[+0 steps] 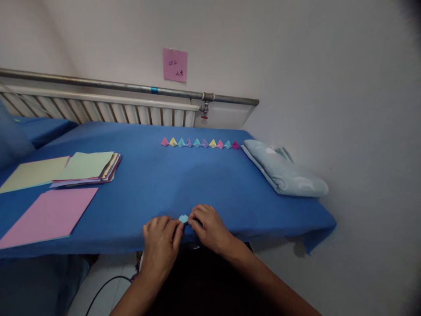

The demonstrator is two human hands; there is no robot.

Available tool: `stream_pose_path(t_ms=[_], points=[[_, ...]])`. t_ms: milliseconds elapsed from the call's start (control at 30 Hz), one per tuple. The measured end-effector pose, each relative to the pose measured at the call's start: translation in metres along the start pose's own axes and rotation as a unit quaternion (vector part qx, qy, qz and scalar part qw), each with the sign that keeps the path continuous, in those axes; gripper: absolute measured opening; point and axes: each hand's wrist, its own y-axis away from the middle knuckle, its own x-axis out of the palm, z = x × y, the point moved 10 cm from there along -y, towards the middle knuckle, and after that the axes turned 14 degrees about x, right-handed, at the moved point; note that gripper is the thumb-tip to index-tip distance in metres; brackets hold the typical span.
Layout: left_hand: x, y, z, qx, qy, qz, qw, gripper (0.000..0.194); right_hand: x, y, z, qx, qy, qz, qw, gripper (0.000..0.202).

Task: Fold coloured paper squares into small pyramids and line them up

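A small light-blue folded paper piece (183, 218) with a jagged upper edge is held at the table's near edge. My left hand (160, 239) pinches its left side between thumb and fingers. From the right, my right hand (208, 226) has its thumb and fingertips closed on the other side. The fingers cover part of the paper. Farther back on the blue cloth (141, 175) stands a row of several small folded paper shapes (196, 142) in pink, yellow, blue and purple.
Stacked coloured paper (87, 166) and pink sheets (49, 215) lie at the left. A folded pale-blue patterned cloth (286, 171) rests at the right end. Behind the table are a radiator (125, 112) and a metal pipe (108, 84). A pink note (175, 66) hangs on the wall.
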Motion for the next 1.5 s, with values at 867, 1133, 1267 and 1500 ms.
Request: stream_pose_path(t_ms=[867,1133,1267,1500], points=[[0.003,-0.003,0.011,-0.089,0.005,0.012,0.996,0.021,0.003,-0.011,-0.015,0.075,-0.023,-0.023,0.997,0.016],[0.003,-0.003,0.011,-0.072,-0.010,-0.008,0.997,0.020,0.004,-0.013,-0.017,0.086,-0.024,-0.028,0.996,0.016],[0.004,-0.003,0.011,-0.079,-0.015,-0.009,0.997,0.020,0.005,-0.014,-0.018,0.096,-0.018,-0.022,0.995,0.016],[0.008,-0.003,0.011,-0.087,-0.036,0.013,0.995,0.019,0.004,-0.013,-0.017,0.095,-0.017,-0.027,0.995,0.016]])
